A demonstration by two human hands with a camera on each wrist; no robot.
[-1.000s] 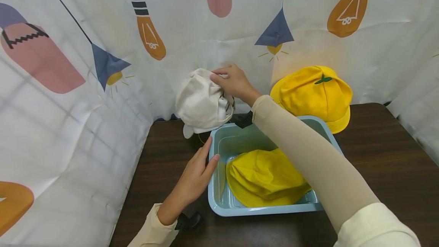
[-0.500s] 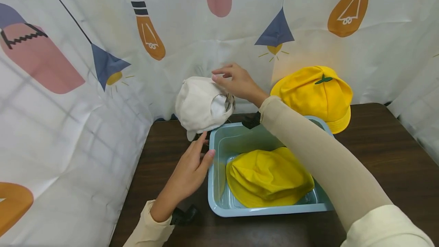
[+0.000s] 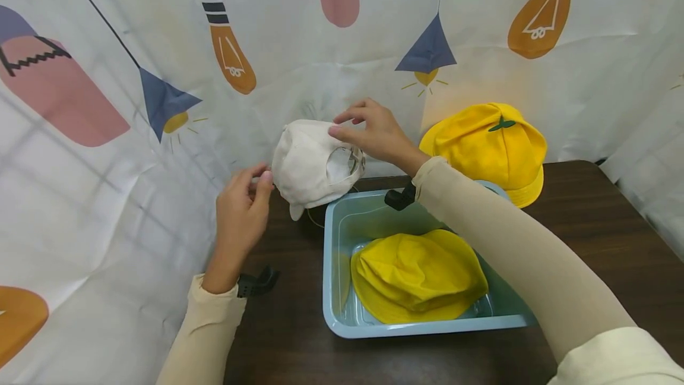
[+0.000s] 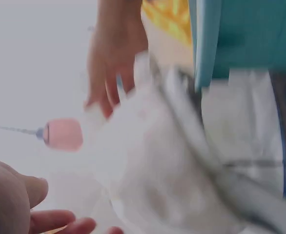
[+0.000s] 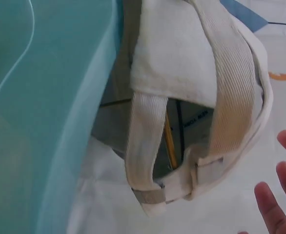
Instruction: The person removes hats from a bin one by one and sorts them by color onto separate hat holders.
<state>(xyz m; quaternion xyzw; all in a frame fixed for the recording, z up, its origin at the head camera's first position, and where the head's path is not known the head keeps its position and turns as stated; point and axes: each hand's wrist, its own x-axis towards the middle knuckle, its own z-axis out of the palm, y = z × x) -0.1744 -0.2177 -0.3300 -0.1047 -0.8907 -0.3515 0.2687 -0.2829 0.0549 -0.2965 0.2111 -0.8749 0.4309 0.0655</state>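
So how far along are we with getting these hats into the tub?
One yellow hat already lies in the blue tub. In hand: the right hand rests on the white cap behind the tub, and the left hand reaches its side. Left: the white cap and the other yellow hat, both outside the tub.

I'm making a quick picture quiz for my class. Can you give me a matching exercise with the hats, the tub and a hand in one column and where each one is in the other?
Things:
1. white cap
2. folded yellow hat
3. round yellow hat
4. left hand

Places:
A. inside the blue tub
B. behind the tub, by the curtain
C. beside the white cap's left edge
D. under the right hand, beyond the tub's far left corner

Pairs: 1-D, 2-A, 3-B, 4-C
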